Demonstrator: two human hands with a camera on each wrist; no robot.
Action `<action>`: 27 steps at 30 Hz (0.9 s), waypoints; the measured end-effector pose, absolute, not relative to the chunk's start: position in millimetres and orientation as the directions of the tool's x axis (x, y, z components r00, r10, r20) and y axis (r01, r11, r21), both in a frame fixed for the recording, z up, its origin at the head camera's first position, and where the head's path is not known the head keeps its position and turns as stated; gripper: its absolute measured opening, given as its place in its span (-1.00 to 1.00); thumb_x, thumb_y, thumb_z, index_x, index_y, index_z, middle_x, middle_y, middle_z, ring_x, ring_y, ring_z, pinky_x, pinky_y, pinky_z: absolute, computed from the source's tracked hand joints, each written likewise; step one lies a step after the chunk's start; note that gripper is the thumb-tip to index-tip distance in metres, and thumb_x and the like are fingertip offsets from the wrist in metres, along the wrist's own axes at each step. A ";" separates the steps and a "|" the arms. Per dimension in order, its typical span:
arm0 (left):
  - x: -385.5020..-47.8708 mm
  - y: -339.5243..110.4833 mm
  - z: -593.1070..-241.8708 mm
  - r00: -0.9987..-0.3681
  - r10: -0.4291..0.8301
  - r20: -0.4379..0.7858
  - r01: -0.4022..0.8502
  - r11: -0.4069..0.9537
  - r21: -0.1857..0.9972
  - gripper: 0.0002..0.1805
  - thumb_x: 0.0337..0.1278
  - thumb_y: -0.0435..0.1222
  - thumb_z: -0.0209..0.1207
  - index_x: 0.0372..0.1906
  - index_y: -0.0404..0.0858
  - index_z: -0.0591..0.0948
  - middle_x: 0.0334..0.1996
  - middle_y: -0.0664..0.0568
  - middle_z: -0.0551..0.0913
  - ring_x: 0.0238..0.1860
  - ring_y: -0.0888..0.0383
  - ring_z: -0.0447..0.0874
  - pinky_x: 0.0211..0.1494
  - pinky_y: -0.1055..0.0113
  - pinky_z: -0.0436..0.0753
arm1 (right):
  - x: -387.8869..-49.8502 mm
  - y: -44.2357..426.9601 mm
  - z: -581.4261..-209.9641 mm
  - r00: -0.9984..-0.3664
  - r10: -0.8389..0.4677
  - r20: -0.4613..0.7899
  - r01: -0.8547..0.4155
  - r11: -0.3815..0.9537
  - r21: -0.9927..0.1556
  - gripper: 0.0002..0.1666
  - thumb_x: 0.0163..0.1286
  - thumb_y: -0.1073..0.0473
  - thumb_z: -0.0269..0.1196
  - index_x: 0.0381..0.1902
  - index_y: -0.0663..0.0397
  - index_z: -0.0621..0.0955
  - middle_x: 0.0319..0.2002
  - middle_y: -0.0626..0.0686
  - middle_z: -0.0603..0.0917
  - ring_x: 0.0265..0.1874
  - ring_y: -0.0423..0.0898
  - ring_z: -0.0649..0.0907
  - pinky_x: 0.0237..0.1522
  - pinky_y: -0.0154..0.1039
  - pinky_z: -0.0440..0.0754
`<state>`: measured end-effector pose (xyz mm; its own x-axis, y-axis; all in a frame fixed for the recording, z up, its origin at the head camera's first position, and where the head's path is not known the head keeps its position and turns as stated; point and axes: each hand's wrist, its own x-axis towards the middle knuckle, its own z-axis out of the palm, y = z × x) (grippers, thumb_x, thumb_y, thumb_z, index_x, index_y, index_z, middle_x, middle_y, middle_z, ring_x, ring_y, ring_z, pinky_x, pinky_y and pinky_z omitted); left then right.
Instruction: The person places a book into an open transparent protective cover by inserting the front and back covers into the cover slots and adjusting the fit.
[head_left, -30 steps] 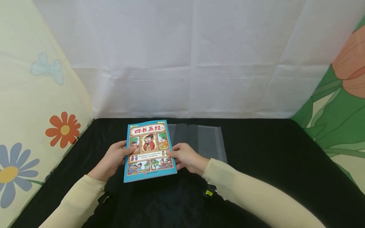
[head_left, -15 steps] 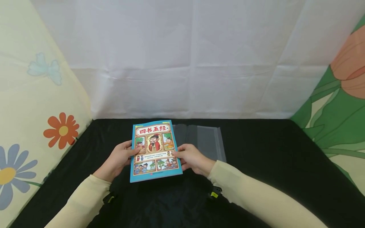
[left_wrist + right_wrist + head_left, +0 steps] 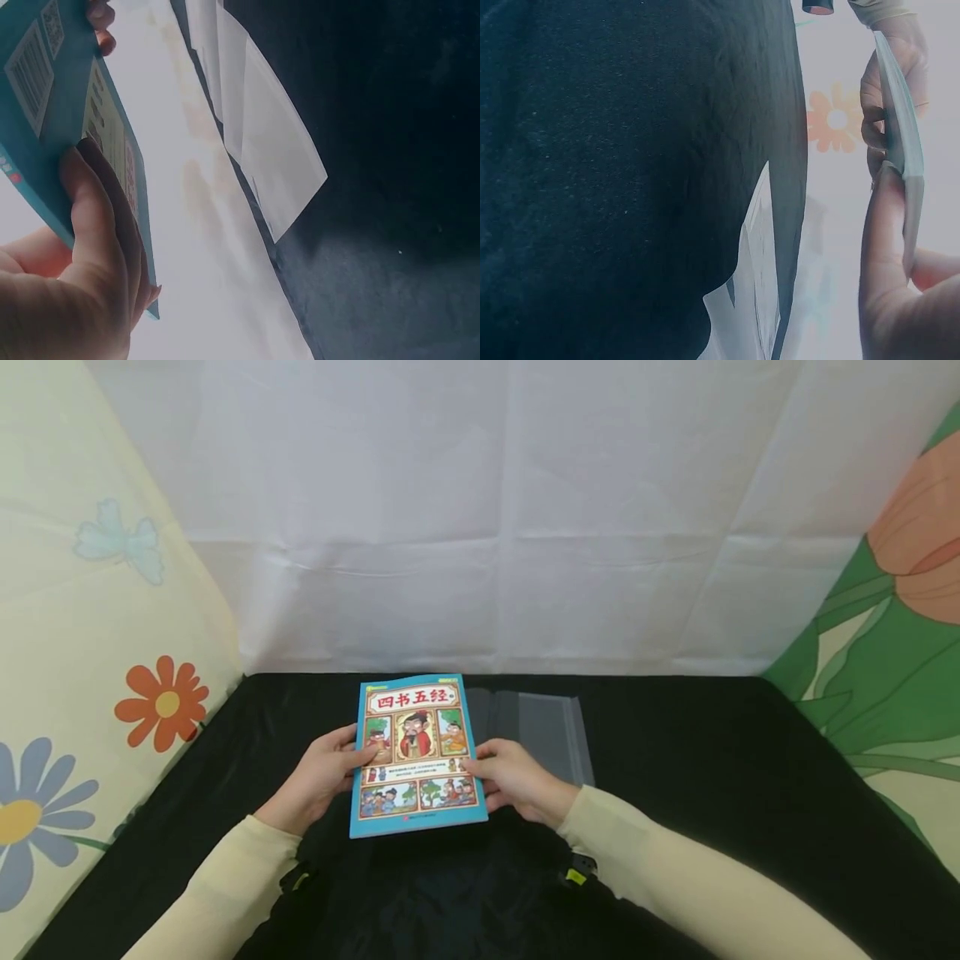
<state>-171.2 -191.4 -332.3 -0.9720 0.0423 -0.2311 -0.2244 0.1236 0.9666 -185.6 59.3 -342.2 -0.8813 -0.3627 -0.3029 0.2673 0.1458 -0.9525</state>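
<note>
A blue picture book (image 3: 416,793) with a red Chinese title is held up by both hands, its front cover facing the head camera. My left hand (image 3: 318,781) grips its left edge, thumb on the cover and fingers behind. On the right edge, my right hand (image 3: 525,783) pinches it the same way. The left wrist view shows the back of the book (image 3: 56,97) with a barcode, the left fingers spread against it. Behind the book on the table lies a clear plastic book cover (image 3: 551,735), spread flat; its left part is hidden by the book.
Black cloth (image 3: 690,793) covers the table. A white fabric backdrop (image 3: 495,527) rises along its far edge. Flower-printed panels stand at the left (image 3: 67,635) and right (image 3: 892,635).
Both hands have shifted the book to the right, a larger move at first and then a smaller one. The clear cover on the table has stayed in place, and more of it is now hidden.
</note>
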 end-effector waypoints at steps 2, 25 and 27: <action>-172.3 -189.1 -332.0 -0.973 0.046 -0.227 -0.220 0.130 0.967 -0.39 0.44 -0.28 0.04 0.45 -0.43 0.16 -0.04 -0.19 0.66 -0.25 0.12 0.71 -0.14 0.21 0.68 | -185.7 61.9 -341.9 -0.883 -0.360 -0.300 0.266 0.141 -0.954 -0.72 0.51 0.27 0.08 0.04 0.39 0.41 -0.32 0.21 0.70 -0.49 -0.06 0.71 -0.48 -0.16 0.68; -179.8 -164.3 -330.1 -0.968 0.118 -0.223 -0.216 0.074 0.974 -0.37 0.45 -0.43 -0.04 0.48 -0.45 0.03 0.17 -0.37 0.48 -0.15 0.11 0.69 -0.11 0.20 0.66 | -184.1 89.0 -339.2 -0.900 -0.314 -0.304 0.273 0.138 -0.952 -0.68 0.53 0.27 0.03 0.13 0.37 0.34 -0.35 0.17 0.69 -0.51 -0.10 0.69 -0.50 -0.20 0.66; -181.0 -162.5 -330.2 -0.967 0.115 -0.226 -0.218 0.073 0.973 -0.37 0.45 -0.42 -0.03 0.49 -0.44 0.03 0.18 -0.37 0.48 -0.14 0.09 0.69 -0.10 0.21 0.66 | -184.0 91.1 -339.7 -0.900 -0.315 -0.301 0.271 0.136 -0.953 -0.67 0.54 0.26 0.03 0.14 0.37 0.33 -0.35 0.17 0.69 -0.51 -0.10 0.69 -0.50 -0.20 0.66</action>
<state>-181.0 -162.5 -330.2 -0.9673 0.1154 -0.2257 -0.2183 0.0731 0.9731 -184.0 91.1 -339.7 -0.9001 -0.3149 -0.3011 0.2711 0.1364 -0.9528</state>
